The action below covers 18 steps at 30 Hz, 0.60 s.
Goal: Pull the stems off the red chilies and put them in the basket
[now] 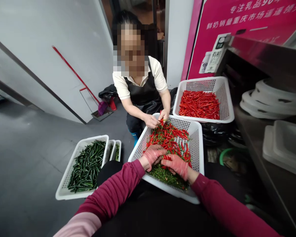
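Note:
My left hand, in a thin pink glove, is over the near part of a white perforated basket, its fingers curled down and partly hidden. Close beside it, my gloved right hand is closed around a few red chili peppers. More red chilies with green stems lie across the basket's middle and far side. Beneath my hands is a heap of loose green stems. What my left fingers pinch, if anything, cannot be made out.
A co-worker in a dark apron faces me, both hands on a red chili over the basket's far edge. A second basket of red chilies stands back right, a basket of green chilies at left. A metal shelf bounds the right.

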Each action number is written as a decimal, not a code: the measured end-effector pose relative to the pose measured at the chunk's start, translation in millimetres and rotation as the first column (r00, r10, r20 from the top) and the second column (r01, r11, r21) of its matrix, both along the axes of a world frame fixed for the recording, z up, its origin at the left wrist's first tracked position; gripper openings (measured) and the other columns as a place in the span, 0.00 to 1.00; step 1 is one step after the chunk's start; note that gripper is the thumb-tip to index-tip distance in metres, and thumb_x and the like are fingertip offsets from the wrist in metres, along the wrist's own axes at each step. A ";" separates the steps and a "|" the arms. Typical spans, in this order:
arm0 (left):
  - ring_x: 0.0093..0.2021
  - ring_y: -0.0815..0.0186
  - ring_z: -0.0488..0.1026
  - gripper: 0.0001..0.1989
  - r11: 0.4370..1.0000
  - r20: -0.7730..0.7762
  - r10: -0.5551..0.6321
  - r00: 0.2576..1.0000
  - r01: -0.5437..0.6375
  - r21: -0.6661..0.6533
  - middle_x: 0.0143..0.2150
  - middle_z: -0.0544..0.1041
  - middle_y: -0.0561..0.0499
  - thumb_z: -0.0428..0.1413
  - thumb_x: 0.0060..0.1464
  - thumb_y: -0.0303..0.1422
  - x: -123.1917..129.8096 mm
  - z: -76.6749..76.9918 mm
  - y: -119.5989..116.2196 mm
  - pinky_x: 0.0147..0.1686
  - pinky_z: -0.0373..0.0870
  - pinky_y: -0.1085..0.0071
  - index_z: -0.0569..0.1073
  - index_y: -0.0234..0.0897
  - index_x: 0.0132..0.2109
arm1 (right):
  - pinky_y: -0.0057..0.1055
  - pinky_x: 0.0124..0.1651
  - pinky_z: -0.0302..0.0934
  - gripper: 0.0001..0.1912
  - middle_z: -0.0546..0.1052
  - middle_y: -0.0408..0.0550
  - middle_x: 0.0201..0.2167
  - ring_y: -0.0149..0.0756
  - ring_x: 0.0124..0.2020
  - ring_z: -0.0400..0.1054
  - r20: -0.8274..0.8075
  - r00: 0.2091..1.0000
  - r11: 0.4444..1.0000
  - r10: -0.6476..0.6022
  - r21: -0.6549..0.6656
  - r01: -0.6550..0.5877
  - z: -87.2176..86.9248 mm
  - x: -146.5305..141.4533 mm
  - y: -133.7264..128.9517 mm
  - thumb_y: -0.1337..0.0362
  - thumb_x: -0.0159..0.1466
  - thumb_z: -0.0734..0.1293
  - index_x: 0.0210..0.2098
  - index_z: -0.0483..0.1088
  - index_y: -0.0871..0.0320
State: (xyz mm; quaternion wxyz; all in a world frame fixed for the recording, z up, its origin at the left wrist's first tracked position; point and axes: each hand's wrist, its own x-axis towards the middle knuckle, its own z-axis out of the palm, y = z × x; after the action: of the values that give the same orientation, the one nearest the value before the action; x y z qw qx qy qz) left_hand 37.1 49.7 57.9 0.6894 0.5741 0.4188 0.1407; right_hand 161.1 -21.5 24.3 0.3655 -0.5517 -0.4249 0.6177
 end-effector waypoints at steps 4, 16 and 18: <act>0.09 0.77 0.45 0.16 0.956 0.205 -0.055 0.977 0.111 -0.273 0.10 0.52 0.63 0.57 0.43 0.39 -2.5 -1.5 -7.7 0.11 0.39 0.76 0.56 0.38 0.25 | 0.21 0.13 0.44 0.10 0.59 0.35 0.10 0.22 0.11 0.50 0.003 0.983 0.979 0.185 0.084 -0.185 4.7 13.9 -7.7 0.60 0.54 0.64 0.21 0.62 0.59; 0.11 0.78 0.49 0.15 0.933 0.010 -0.348 0.937 0.347 -0.095 0.11 0.57 0.59 0.58 0.42 0.41 -9.5 11.0 -5.7 0.12 0.38 0.74 0.64 0.34 0.24 | 0.21 0.14 0.44 0.13 0.59 0.36 0.10 0.22 0.12 0.50 0.140 0.877 0.885 0.459 0.006 -0.465 5.1 22.4 -12.3 0.60 0.53 0.64 0.17 0.62 0.61; 0.12 0.78 0.50 0.14 0.872 0.050 -0.461 0.886 0.462 -0.160 0.12 0.58 0.59 0.59 0.41 0.39 -12.2 13.3 -6.4 0.13 0.38 0.74 0.66 0.32 0.24 | 0.21 0.17 0.47 0.11 0.62 0.37 0.12 0.23 0.15 0.53 0.106 0.807 0.808 0.581 0.044 -0.588 9.4 23.1 -14.4 0.62 0.50 0.66 0.17 0.64 0.62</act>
State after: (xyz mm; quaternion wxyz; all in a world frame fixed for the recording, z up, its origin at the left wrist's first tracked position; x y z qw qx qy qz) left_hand 24.9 43.3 71.2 0.7508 0.5968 0.2767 -0.0606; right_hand 184.2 -35.8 33.7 0.1590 -0.4064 -0.6122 0.6593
